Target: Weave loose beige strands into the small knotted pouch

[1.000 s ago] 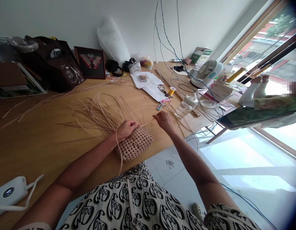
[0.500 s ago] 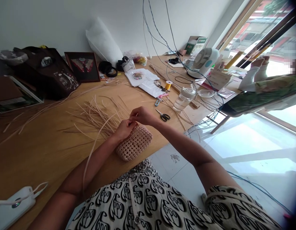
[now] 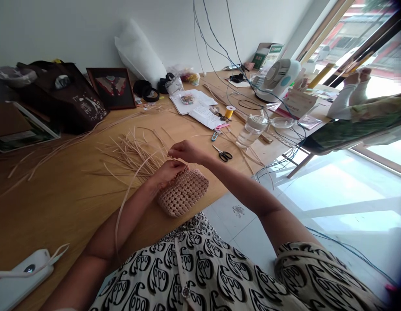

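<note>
A small woven cane basket (image 3: pixel 184 196) with an open checkered weave rests at the table's front edge, in front of my body. My left hand (image 3: pixel 169 173) is closed on its upper left rim, thumb and fingers pinched together. Just above and beyond it, my right hand (image 3: pixel 186 152) is raised off the basket, its fingers pinched on a cane strand. One long pale strand (image 3: pixel 125 196) arcs from near the fingers down across my left forearm. Beyond the hands, a bundle of loose cane strands (image 3: pixel 132 153) fans out over the table.
Black-handled scissors (image 3: pixel 224 155) and a blue clip-like tool (image 3: pixel 214 136) lie to the right. Behind them are a glass jug (image 3: pixel 250 131), a yellow spool (image 3: pixel 229 112) and papers (image 3: pixel 203 115). A fan (image 3: pixel 280 80) stands farther back. Another person's arms (image 3: pixel 354 93) show at right.
My right hand has drawn back leftward and up from the basket rim, parting from my left hand. The left hand keeps its hold on the basket. The view has shifted slightly.
</note>
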Demonstrator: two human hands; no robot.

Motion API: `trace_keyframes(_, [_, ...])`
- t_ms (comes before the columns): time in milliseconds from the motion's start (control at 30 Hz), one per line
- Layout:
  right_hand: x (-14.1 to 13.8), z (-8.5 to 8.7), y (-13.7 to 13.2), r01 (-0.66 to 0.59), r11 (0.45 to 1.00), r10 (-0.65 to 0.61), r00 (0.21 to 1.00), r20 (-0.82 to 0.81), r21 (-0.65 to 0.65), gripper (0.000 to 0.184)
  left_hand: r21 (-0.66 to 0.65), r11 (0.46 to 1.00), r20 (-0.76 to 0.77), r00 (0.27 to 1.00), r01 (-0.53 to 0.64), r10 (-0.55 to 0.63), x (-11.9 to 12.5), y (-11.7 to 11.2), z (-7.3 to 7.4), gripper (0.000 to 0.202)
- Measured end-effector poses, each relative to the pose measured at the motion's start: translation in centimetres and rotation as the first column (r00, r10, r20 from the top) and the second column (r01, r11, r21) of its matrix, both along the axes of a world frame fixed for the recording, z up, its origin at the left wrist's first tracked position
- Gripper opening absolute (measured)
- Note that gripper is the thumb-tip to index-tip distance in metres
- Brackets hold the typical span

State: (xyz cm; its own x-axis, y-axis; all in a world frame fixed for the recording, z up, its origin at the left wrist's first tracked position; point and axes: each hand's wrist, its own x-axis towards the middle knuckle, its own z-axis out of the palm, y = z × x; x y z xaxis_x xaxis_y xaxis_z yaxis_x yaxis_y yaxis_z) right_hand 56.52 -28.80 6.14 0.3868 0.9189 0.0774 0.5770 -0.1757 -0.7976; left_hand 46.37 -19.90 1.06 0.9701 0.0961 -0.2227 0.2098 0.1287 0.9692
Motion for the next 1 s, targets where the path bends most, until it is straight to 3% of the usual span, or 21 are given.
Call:
trace_keyframes(200, [1.0, -2.2, -3.9, -0.067, 0.995, 0.090, 0.935, 0.342, -0.078, 0.025, -0.068, 0.998, -0.051, 0.999, 0.004, -0.008, 0.3, 0.7, -0.3, 0.029])
trace_keyframes(333, [0.9, -2.3, -5.6, -0.090, 0.994, 0.106, 0.879, 0.464, -0.057, 0.024, -0.036, 0.999, -0.075, 0.997, 0.012, -0.015, 0.3, 0.3, -0.5, 0.031])
trace_keyframes(500, [0.4, -2.6, -5.8, -0.038, 0.999, 0.051, 0.868, 0.493, -0.037, 0.020, 0.051, 0.997, -0.099, 0.994, 0.051, -0.046, 0.2, 0.0, -0.7, 0.029])
trace_keyframes(767, [0.4, -5.9, -5.6, 0.136, 0.985, -0.169, 0.892, 0.419, 0.108, 0.021, 0.310, 0.949, -0.047, 0.998, 0.054, -0.041, 0.1, 0.1, -0.5, 0.023])
trace_keyframes(867, [0.6, -5.4, -5.7, 0.126, 0.986, -0.163, 0.869, 0.468, 0.109, 0.023, 0.289, 0.955, -0.030, 0.997, 0.072, -0.066, 0.0, 0.5, 0.1, 0.027])
trace_keyframes(1000, [0.2, -3.5, -4.8, 0.070, 0.996, -0.089, 0.876, 0.474, 0.057, 0.025, 0.181, 0.970, -0.148, 0.979, 0.164, -0.138, 0.0, 1.3, 0.6, 0.032])
